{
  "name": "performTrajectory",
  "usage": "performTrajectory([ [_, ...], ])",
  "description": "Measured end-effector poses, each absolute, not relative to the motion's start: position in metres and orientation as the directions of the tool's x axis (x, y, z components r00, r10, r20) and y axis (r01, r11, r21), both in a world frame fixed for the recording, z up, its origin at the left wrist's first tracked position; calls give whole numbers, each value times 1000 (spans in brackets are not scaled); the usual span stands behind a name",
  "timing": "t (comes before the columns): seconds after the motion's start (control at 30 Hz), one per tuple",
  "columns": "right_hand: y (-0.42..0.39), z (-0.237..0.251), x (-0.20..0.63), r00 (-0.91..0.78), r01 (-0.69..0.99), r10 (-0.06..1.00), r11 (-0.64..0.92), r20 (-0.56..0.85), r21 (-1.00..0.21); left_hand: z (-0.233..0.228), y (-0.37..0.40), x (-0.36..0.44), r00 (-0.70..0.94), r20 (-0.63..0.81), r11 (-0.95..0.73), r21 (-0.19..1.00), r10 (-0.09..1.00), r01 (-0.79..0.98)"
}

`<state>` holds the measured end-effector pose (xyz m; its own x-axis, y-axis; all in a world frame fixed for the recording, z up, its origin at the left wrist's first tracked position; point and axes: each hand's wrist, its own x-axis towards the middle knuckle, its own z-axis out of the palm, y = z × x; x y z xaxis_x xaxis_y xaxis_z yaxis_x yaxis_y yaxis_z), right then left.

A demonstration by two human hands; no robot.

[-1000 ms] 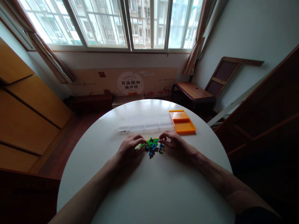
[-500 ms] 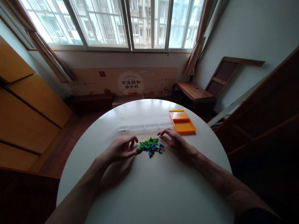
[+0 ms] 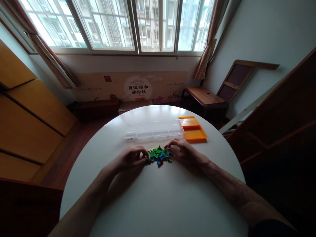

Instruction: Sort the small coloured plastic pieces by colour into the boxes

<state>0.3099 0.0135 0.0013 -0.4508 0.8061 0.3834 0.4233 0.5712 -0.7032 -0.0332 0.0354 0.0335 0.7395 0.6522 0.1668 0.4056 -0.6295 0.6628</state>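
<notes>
Left hand: the left hand (image 3: 130,158) rests palm down on the round white desk (image 3: 158,197), fingers curled narrow, fingertips touching the left edge of the brick pile; whether it pinches a piece I cannot tell.
Right hand: the right hand (image 3: 184,153) lies palm down just right of the pile, fingers loosely bent and spread a little, tips touching the pile's right and far edge; whether it holds a piece cannot be told either.
Brick pile: a small heap of tiny building bricks (image 3: 159,154), mostly green and blue with some dark pieces, sits on the desk between the two hands, near the desk's middle.
Clear organiser: a transparent compartment box (image 3: 154,130) lies flat just beyond the pile, its long side across the view; its cells are too faint to read for contents.
Orange tray: an orange plastic tray (image 3: 193,130) lies touching or just beside the organiser's right end.
Surroundings: a low wooden bench (image 3: 203,97) stands beyond the desk under the window (image 3: 138,24).
</notes>
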Motion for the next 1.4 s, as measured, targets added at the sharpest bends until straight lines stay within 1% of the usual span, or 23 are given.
performTrajectory([
  [0.2,21,-4,311,-426,369,783,608,454,-703,18,34,-20,694,317,-715,570,647,405],
  [0.33,23,-9,310,-402,363,784,610,472,-704,10,32,-16,664,349,-721,541,661,433],
  [0.5,19,-8,302,-405,350,746,661,529,-664,10,28,-6,604,420,-723,528,677,444],
  [0.6,17,-6,296,-410,343,738,669,536,-659,11,25,2,565,431,-702,541,704,462],
  [0.7,16,-5,291,-420,325,724,683,547,-654,13,23,10,559,427,-695,549,711,464],
  [0.97,15,-1,281,-470,238,676,717,568,-656,12,19,18,564,429,-686,613,706,392],
  [1.17,17,-1,278,-493,197,653,727,575,-658,4,22,19,569,460,-712,596,682,371],
  [1.4,14,1,278,-500,228,668,715,551,-660,5,23,20,555,513,-746,559,654,362],
])
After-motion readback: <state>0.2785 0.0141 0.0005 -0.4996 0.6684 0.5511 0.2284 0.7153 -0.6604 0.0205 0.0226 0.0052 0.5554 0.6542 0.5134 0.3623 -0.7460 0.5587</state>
